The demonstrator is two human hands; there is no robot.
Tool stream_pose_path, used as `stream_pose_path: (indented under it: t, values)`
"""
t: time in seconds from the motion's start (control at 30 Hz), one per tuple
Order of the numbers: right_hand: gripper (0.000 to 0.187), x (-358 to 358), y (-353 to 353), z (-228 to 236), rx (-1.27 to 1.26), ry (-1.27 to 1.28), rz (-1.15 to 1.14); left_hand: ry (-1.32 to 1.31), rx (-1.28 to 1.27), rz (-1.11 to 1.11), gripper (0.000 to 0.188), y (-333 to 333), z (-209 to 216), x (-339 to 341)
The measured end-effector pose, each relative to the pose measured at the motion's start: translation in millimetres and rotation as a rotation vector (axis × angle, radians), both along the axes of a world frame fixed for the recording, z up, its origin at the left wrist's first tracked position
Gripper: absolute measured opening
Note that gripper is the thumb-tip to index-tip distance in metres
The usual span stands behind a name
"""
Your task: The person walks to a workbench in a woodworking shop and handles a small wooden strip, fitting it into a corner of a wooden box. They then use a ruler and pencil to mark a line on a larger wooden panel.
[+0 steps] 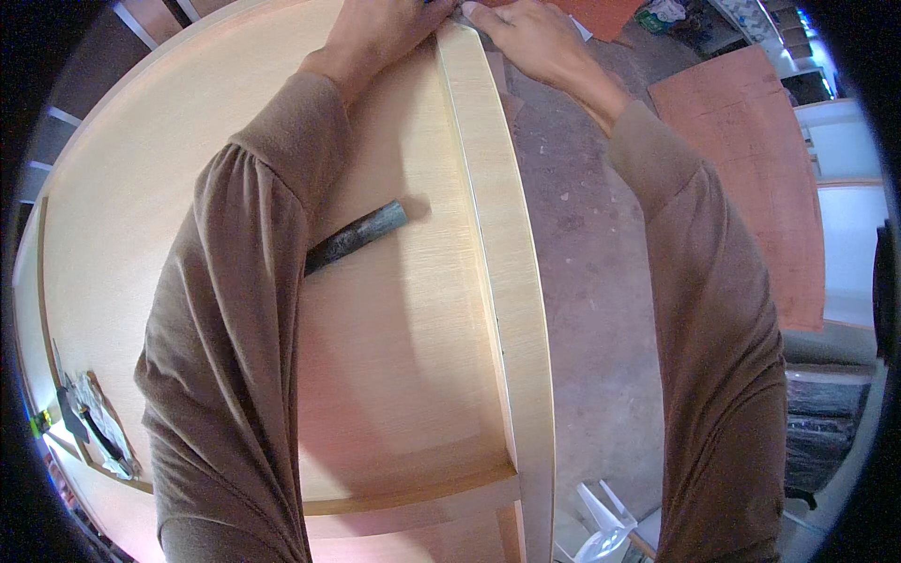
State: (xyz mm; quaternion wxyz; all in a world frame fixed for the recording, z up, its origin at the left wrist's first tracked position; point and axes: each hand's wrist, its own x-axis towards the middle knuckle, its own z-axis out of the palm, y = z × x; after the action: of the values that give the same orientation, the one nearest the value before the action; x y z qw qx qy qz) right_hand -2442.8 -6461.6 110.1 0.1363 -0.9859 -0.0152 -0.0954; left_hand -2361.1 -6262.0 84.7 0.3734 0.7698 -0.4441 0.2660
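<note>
Both my arms, in brown sleeves, reach to the far end of a pale wooden panel frame (422,375). My left hand (385,36) rests over the far part of the panel, its fingers bent toward the corner and partly cut off by the picture's upper edge. My right hand (542,42) comes in from beyond the right side, with thumb and fingers pinched together at the same corner. A small greyish bit (460,17) shows between the hands at the end of the raised edge strip (511,263); its kind is unclear.
A dark grey cylindrical bar (361,235) lies on the panel, partly behind my left sleeve. At the left lies a dark-handled tool (99,427). Right of the panel are the concrete floor (596,281), a reddish-brown board (741,188), a wrapped black stack (826,422) and a white plastic object (605,525).
</note>
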Motion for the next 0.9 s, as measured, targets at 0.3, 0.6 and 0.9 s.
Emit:
stream_pose_path:
  t: [0.3, 0.6, 0.9]
  values:
    - [0.071, -21.3, 8.3, -0.8, -0.006, -0.007, -0.050, 0.239, 0.092, 0.001, 0.031, 3.9, 5.1, -13.8]
    - [0.068, -39.1, 23.4, 2.7, -0.001, 0.038, -0.184, 0.191, 0.155, 0.015, 0.032, 6.9, 11.6, -24.7]
    - [0.067, -69.0, 33.4, 7.3, 0.011, 0.049, -0.222, 0.145, 0.217, -0.009, 0.036, 13.5, 6.4, -37.1]
